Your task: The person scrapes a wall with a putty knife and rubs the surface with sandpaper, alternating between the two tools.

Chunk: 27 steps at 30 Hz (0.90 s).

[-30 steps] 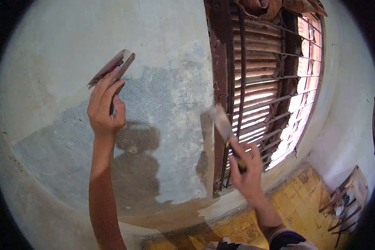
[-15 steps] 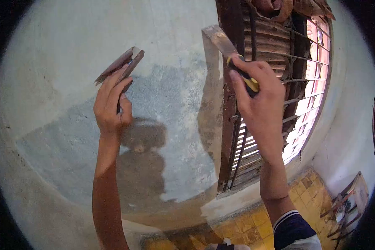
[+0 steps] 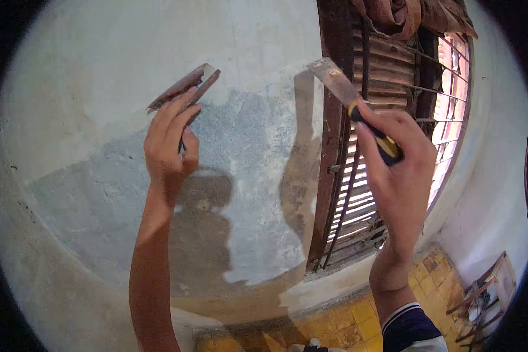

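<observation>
The left hand [image 3: 169, 144] and right hand [image 3: 406, 155] rise (both gripping)

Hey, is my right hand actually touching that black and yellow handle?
Touching. The head view shows it: the right hand grips the black and yellow handle, with the metal blade sticking out beyond it.

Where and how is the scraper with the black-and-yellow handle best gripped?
Probably by its handle, coming from the picture's lower right, as the right hand does: the flat blade points up-left, leaving the handle's butt end toward the lower right.
</observation>
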### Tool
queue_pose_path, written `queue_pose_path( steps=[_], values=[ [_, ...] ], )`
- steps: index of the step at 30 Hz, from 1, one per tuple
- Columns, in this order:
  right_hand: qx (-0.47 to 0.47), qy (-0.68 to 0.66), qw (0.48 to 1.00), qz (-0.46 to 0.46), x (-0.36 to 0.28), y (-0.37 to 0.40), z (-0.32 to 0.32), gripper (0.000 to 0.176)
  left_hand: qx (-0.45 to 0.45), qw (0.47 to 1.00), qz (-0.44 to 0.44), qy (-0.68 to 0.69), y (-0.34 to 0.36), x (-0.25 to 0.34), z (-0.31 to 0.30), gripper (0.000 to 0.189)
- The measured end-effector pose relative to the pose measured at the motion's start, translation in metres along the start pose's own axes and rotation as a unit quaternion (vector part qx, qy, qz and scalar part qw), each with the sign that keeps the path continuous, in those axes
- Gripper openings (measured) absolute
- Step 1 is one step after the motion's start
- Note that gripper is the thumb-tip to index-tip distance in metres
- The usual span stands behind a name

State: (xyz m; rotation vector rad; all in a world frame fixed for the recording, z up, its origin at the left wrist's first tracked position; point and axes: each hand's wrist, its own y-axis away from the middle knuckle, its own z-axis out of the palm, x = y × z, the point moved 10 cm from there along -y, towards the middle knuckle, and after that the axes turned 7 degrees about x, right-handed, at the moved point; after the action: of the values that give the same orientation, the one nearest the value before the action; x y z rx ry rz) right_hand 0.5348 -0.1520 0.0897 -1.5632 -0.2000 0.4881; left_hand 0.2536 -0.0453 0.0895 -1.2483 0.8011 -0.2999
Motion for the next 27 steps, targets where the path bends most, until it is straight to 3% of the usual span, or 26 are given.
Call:
queue_pose_path(
  steps=[3,6,9,12,16,20,25,27],
  values=[
    [-0.011,-0.027,0.999,-0.018,0.006,-0.007,0.019,0.018,-0.006,1.000,0.014,-0.016,0.000,0.005,0.001,0.038],
    [-0.001,-0.071,0.997,0.022,0.016,-0.016,0.017,0.017,-0.007,0.999,0.033,-0.018,0.001,0.006,0.002,0.038],
    [0.029,-0.033,0.999,-0.017,0.010,-0.007,0.011,0.018,-0.010,0.999,0.023,-0.027,0.001,0.005,0.001,0.039],
    [0.018,-0.056,0.998,0.034,0.011,0.011,0.004,0.021,-0.013,0.999,0.040,-0.032,0.001,0.006,0.002,0.038],
    [-0.021,-0.066,0.997,0.024,-0.003,0.017,0.032,0.024,-0.011,0.999,0.032,-0.030,0.000,0.005,0.002,0.038],
    [0.025,-0.098,0.995,0.003,-0.006,0.002,0.045,0.023,-0.013,0.999,0.026,-0.029,0.001,0.005,0.002,0.039],
    [-0.009,-0.082,0.996,0.039,-0.015,0.015,0.021,0.021,-0.008,0.999,0.028,-0.016,-0.001,0.005,0.000,0.038],
    [0.015,-0.084,0.996,0.005,-0.011,0.009,0.039,0.020,0.002,1.000,0.026,-0.011,-0.001,0.006,0.000,0.038]
  ],
)
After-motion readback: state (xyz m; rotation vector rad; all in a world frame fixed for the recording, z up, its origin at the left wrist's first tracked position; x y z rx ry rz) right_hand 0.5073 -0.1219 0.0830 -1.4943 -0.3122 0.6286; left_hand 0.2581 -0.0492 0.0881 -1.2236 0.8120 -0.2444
